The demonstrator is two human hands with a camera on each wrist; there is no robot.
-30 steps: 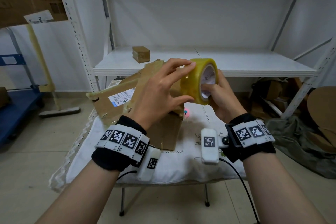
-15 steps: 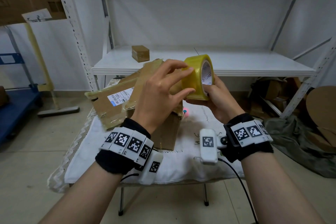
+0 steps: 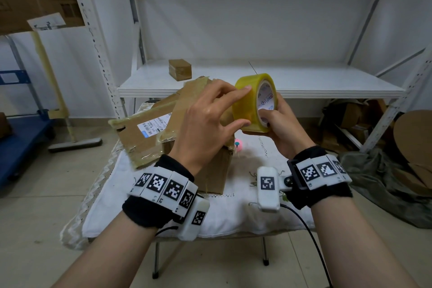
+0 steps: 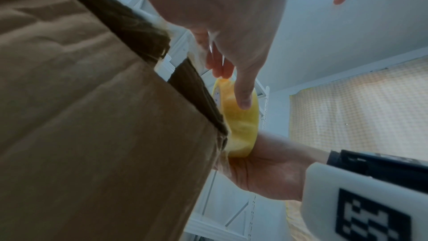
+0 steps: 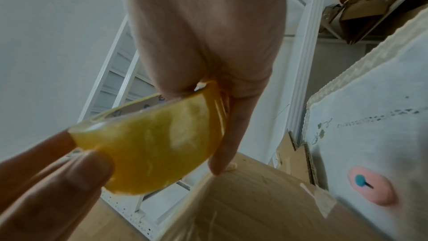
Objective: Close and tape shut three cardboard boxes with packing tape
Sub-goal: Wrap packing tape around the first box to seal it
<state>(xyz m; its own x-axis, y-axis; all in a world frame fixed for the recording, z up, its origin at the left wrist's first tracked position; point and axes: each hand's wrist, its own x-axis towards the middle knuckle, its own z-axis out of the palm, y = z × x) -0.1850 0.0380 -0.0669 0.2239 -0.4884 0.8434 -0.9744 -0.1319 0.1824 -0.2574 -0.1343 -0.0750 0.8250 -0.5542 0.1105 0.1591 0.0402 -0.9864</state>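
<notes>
Item: round roll of yellowish translucent packing tape (image 3: pixel 254 103) with a white printed core, being held upright in the air above the near right corner of the brown cardboard box (image 3: pixel 205 166).

Right hand (image 3: pixel 284 127): gripping the roll from below, thumb hooking into the core, fingers curling under the outer rim.

Left hand (image 3: pixel 205 121): touching the roll's outer face, fingers (image 3: pixel 242 90) lying across the top edge and thumb pressing lower down, bracketing the tape surface between them.

Box: sitting on a small table covered with a white embroidered cloth (image 3: pixel 233 215); its flaps, streaked with old tape, are standing open.

Also present: a small taped brown carton (image 3: pixel 180 72) sitting on the white metal shelf (image 3: pixel 304 82) behind; a pink oval object (image 5: pixel 372 186) with a teal dot lying on the cloth beside the box.
</notes>
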